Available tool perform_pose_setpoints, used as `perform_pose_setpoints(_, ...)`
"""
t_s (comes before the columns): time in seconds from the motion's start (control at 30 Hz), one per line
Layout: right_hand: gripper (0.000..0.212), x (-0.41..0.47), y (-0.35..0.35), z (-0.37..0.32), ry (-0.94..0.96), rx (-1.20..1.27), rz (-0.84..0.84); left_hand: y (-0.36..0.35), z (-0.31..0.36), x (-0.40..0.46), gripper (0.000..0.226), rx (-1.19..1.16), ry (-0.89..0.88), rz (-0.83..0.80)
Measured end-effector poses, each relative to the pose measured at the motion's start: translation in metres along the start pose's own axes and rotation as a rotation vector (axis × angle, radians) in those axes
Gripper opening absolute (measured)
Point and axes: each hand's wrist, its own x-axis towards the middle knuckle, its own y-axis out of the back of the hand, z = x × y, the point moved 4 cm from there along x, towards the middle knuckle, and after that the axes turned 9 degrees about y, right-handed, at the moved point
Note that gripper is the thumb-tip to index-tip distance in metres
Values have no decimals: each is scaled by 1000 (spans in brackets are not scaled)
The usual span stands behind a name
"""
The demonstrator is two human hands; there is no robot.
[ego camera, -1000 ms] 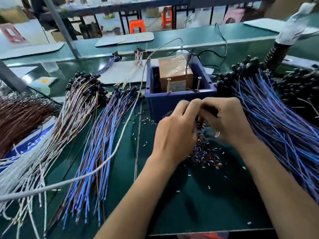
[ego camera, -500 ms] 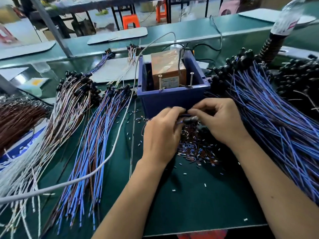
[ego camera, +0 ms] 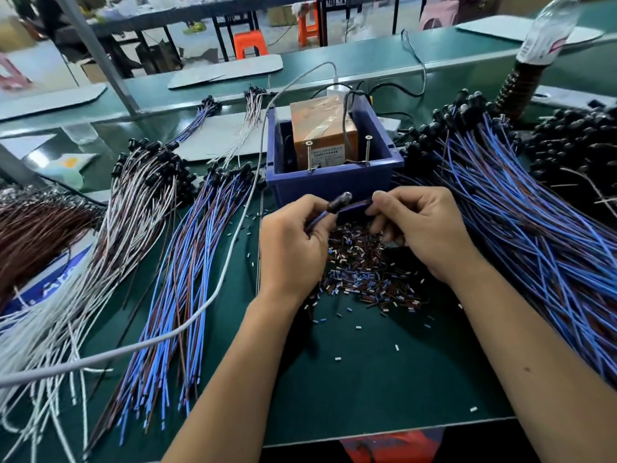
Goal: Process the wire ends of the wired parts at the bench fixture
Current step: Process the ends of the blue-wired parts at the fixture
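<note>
Dark-capped blue-wired part (ego camera: 344, 203) just before blue bench fixture (ego camera: 334, 185)

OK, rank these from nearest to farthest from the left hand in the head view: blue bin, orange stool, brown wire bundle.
From the left hand:
1. Blue bin, just beyond the fingers.
2. Brown wire bundle, far left on the bench.
3. Orange stool, behind the bench, on the floor.

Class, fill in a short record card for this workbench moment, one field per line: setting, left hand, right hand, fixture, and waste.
Setting: green bench top
Left hand: grips the wired part near its dark cap
Right hand: pinches the same part's blue wires
Fixture: blue bin holding a taped box, with two upright screws at the front
Waste: pile of cut insulation bits under the hands
</note>
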Motion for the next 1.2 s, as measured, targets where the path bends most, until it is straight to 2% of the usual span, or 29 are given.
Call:
perform_pose_setpoints(0.13, 20, 2, 17, 0, 30, 2, 96, 23, -12, 8, 12, -90, 117, 131)
perform_pose_setpoints(0.2, 8, 2, 14, 2, 63, -157, 50, 24, -11, 9, 14, -138, 161, 144)
perform_pose_setpoints(0.27, 13, -1, 5, 0, 144, -375, 6, 18, -8, 7, 11, -174, 180, 119)
perform_pose_setpoints(0.3, 15, -2, 0, -2, 182, -402, 10, 14, -6, 4, 10, -192, 184, 103)
perform_pose_setpoints(0.47, 6, -3, -26, -5, 179, 12, 26, -6, 6, -4, 8, -269, 155, -30)
perform_pose_setpoints(0.57, 7, -4, -31, -6, 124, 166, 77, -11, 11, -7, 5, -306, 136, -56)
perform_pose_setpoints(0.63, 10, -5, -30, -8, 88, 221, 117, -9, 13, -8, 6, -293, 118, 13)
perform_pose_setpoints(0.73, 12, -2, -25, -8, 75, 258, 173, -1, 13, -10, 11, -232, 99, 246)
perform_pose_setpoints(0.83, 13, -3, -15, -12, 159, 98, 247, 5, 12, -10, 4, -281, 68, 390)
perform_pose_setpoints(0.93, 9, -7, -9, -18, 275, -180, 365, 8, 10, -8, 11, -281, 76, 445)
perform_pose_setpoints(1.03, 16, -8, -7, -26, 374, -369, 486, 9, 8, -6, 15, -271, 95, 480)
perform_pose_setpoints(1.2, 19, -5, -14, -37, 506, -546, 487, 6, 7, -5, 15, -247, 144, 468)
